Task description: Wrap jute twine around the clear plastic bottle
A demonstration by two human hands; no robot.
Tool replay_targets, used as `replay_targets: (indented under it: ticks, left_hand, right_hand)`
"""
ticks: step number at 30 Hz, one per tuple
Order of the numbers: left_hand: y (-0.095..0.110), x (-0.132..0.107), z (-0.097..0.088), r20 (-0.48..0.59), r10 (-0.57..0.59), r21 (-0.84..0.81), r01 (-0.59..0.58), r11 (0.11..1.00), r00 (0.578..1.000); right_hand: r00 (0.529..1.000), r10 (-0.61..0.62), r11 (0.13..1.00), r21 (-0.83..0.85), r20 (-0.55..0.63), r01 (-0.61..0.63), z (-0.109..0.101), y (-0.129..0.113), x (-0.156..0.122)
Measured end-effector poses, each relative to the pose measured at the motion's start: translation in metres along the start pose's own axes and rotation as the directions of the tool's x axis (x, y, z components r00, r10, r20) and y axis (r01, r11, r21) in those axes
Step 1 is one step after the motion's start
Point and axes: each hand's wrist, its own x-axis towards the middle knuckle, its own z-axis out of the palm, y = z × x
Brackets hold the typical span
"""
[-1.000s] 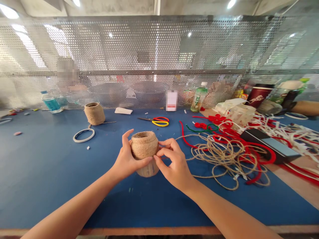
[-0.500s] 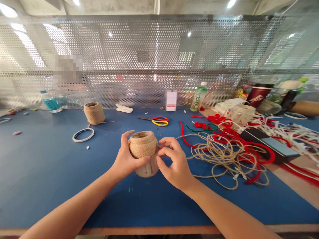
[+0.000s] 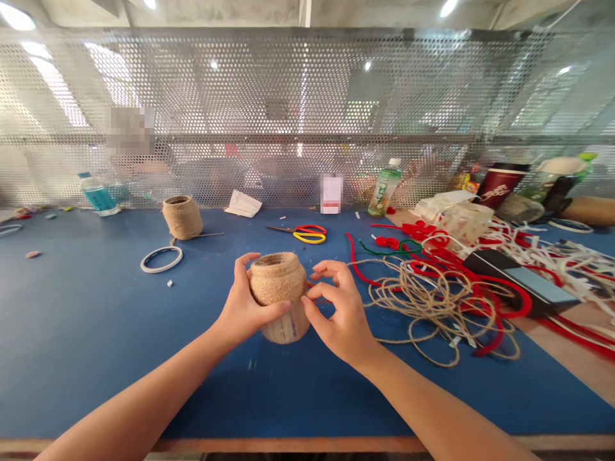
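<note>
My left hand (image 3: 245, 304) grips a jar (image 3: 277, 288) from its left side, thumb across the front. Jute twine (image 3: 277, 280) is coiled tightly around the jar's upper part, and the bare, labelled lower part (image 3: 286, 325) shows below it. My right hand (image 3: 342, 310) sits at the jar's right side, with curled fingers close to the twine edge. Any strand between those fingers is hidden or too thin to tell. A loose tangle of jute twine (image 3: 432, 307) lies on the blue table (image 3: 96, 320) to the right, mixed with red pipe cleaners (image 3: 475, 288).
A second twine-wrapped jar (image 3: 182, 218) and a tape roll (image 3: 161, 259) stand at left. Red-and-yellow-handled scissors (image 3: 307, 234) lie ahead. Bottles (image 3: 384, 189), a dark red cup (image 3: 500, 186) and white strips (image 3: 542, 262) crowd the back right. A perforated metal screen (image 3: 307, 115) runs behind the table.
My right hand has risen slightly and its fingers have moved a little from the jar. The white paper at the back of the table has shifted and now stands more raised.
</note>
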Motion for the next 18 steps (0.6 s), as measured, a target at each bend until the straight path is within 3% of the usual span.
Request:
replay_targets:
  ticks: [6, 11, 18]
  left_hand:
    - [0.002, -0.001, 0.001, -0.019, 0.011, -0.022, -0.011, 1.000, 1.000]
    - [0.000, 0.000, -0.002, -0.001, 0.041, -0.068, -0.041, 0.997, 0.999]
    - [-0.002, 0.001, -0.004, 0.068, 0.094, -0.164, -0.082, 0.983, 0.993]
  right_hand:
    - [1.000, 0.020, 0.999, 0.036, 0.004, -0.020, -0.001, -0.001, 0.001]
    - [0.984, 0.161, 0.969, 0.176, 0.082, -0.173, -0.002, 0.004, 0.002]
    - [0.933, 0.279, 0.844, 0.404, 0.228, -0.352, -0.006, 0.009, 0.010]
